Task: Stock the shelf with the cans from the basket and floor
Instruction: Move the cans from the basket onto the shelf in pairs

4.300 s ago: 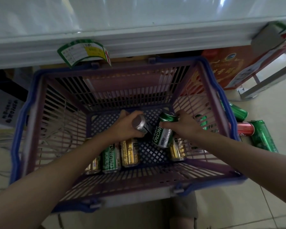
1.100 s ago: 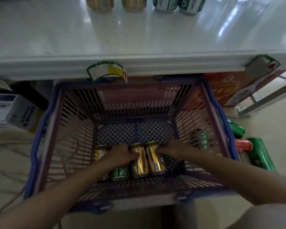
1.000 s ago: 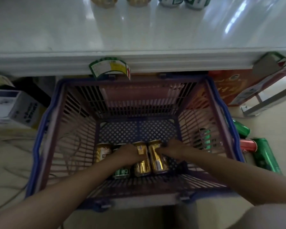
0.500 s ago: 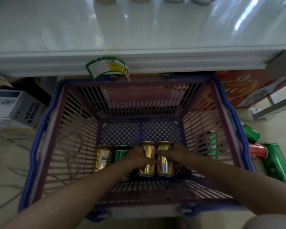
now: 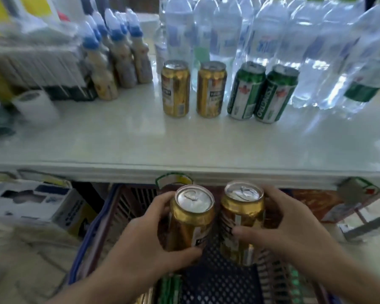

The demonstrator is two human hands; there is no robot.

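Observation:
My left hand point(image 5: 145, 240) grips an upright gold can point(image 5: 190, 218), and my right hand point(image 5: 292, 229) grips a second gold can point(image 5: 241, 216). Both cans are held side by side above the purple basket point(image 5: 90, 233), just below the front edge of the white shelf point(image 5: 127, 139). On the shelf stand two gold cans point(image 5: 176, 88) and two green cans point(image 5: 262, 94) in a row. A green can point(image 5: 170, 288) and part of a gold one lie in the basket under my left wrist.
Large water bottles point(image 5: 272, 40) stand behind the shelved cans, small blue-capped bottles point(image 5: 116, 58) to their left, and a paper roll point(image 5: 34, 106) further left. A white box point(image 5: 31, 202) sits under the shelf at left, a red carton point(image 5: 312, 202) at right.
Both hands have lifted the two gold cans out of the basket bottom and up to the shelf edge. My view has tilted up, so the shelf top with its cans and bottles now shows.

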